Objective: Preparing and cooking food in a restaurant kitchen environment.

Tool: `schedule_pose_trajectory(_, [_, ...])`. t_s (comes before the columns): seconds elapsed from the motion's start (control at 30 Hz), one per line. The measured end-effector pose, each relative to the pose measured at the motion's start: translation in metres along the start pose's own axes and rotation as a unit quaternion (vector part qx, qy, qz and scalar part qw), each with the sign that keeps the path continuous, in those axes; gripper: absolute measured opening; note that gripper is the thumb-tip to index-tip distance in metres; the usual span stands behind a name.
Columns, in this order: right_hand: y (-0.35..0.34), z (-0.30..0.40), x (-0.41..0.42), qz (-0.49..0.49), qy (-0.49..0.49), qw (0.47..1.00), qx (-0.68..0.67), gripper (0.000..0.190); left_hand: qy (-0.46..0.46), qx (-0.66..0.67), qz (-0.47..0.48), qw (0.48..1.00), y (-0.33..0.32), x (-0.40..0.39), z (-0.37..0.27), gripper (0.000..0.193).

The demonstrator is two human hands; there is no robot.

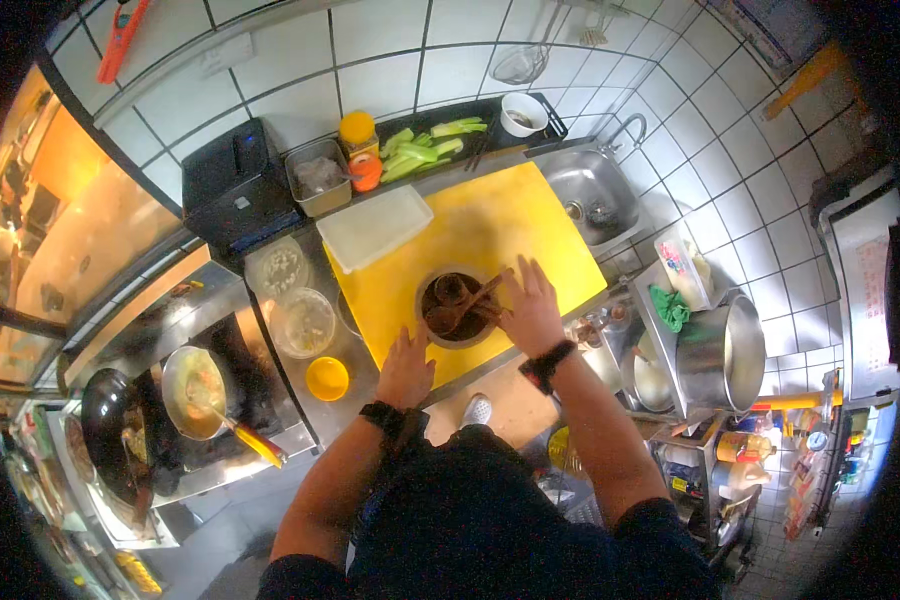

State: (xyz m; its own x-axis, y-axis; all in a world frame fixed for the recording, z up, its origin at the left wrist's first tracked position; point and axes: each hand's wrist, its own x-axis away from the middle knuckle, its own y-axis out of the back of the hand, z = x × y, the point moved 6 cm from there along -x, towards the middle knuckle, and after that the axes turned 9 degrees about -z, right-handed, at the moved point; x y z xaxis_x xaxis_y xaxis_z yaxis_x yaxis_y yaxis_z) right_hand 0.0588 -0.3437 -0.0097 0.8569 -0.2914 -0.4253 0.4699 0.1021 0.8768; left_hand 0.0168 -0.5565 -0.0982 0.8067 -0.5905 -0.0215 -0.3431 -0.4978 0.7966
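A round pot (461,343) of dark brown contents stands near the front edge of a yellow cutting board (495,202). Inside it lie a brown ladle (441,319) and a second round brown piece (450,286). A brown handle (481,292) slants up to the right over the rim. My right hand (531,307) is at the pot's right side, fingers extended, touching or very near the handle's end; a grip on it cannot be made out. My left hand (406,367) is beside the pot's lower left rim, fingers apart, with nothing seen in it.
A whitish plastic tray (375,227) lies on the board's back left corner. Cut green stalks (412,157) are behind it, with a sink (589,195) on the right. To the left are clear tubs (302,322), a yellow bowl (327,379) and a stove pan (193,390).
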Motion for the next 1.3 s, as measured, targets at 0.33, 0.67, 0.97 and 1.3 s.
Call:
schedule_pose_trajectory(0.33, [-0.046, -0.021, 0.012, 0.309, 0.063, 0.946, 0.077, 0.029, -0.024, -0.043, 0.052, 0.997, -0.015, -0.009, 0.015, 0.052])
schedule_pose_trajectory(0.67, [-0.017, 0.0, 0.03, 0.028, -0.049, 0.998, 0.012, 0.039, 0.007, -0.069, 0.056, 0.996, -0.018, -0.01, 0.013, 0.055])
schedule_pose_trajectory(0.97, [-0.074, -0.051, 0.054, 0.297, -0.061, 0.947, -0.107, 0.036, 0.013, -0.075, 0.015, 0.997, -0.013, -0.013, 0.011, 0.045])
schedule_pose_trajectory(1.3, [-0.111, -0.067, 0.086, 0.264, -0.21, 0.916, -0.216, 0.039, 0.034, -0.089, 0.042, 0.995, -0.02, -0.014, 0.004, 0.053])
